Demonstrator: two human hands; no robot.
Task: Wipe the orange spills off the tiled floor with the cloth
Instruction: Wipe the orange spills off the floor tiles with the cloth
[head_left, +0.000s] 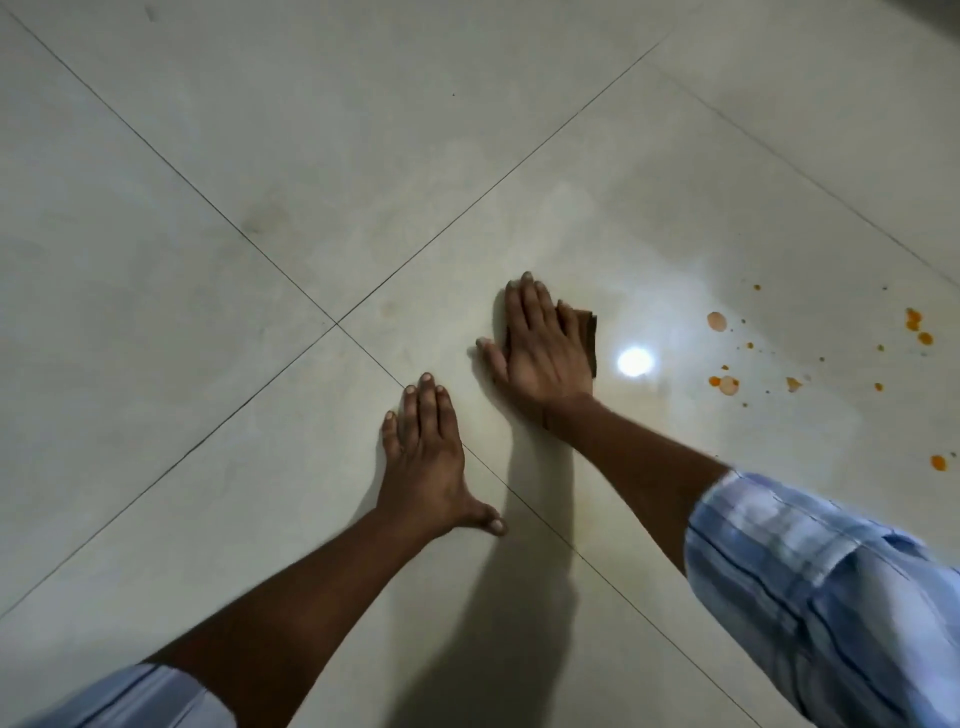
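We take the crossing of the tile joints (336, 323) on the floor (208, 156) as our mark. Our right hand (540, 353) lies flat to the right of it, on top of the cloth (589, 338), which is pressed to the floor and shows mainly past the hand's right edge. Our left hand (431, 462) also rests flat on the floor right of the crossing, but nearer to us and apart from the right hand, lying across the joint that runs from the crossing toward us. The spills (729, 385) are scattered farthest right of the crossing, well beyond the cloth, with a light reflection (635, 361) on the floor between them and the cloth.
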